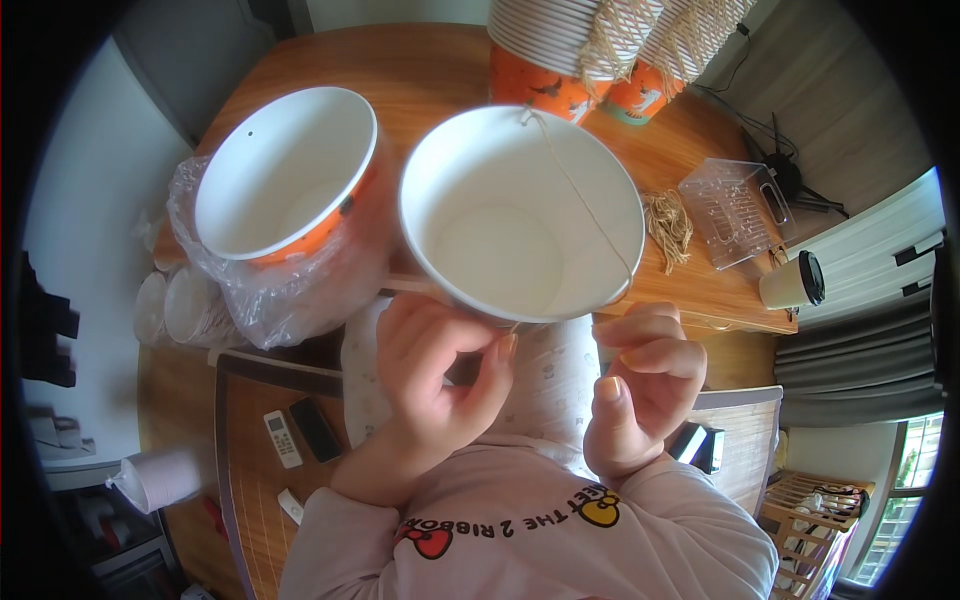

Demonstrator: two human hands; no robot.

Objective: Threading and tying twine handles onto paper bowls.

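A white paper bucket (495, 235) tilts toward me, its inside facing me. A thin string (580, 195) is fixed at its far rim, crosses the opening and passes over the right rim. My left hand (440, 365) is closed in a pinch just under the near rim, where a short bit of string shows between thumb and forefinger. Just below the bucket's right side is my right hand (645, 385), its fingers bent and the thumb apart from them, with nothing visible between them. The outside of this bucket's near wall is mostly hidden.
At left, another orange-and-white bucket (290, 180) sits on clear plastic wrap (300, 295). Stacked buckets with strings (560, 50) stand behind. On the wooden table (430, 60), right, are a string bundle (667, 230), a clear plastic box (735, 215) and a lidded cup (790, 283).
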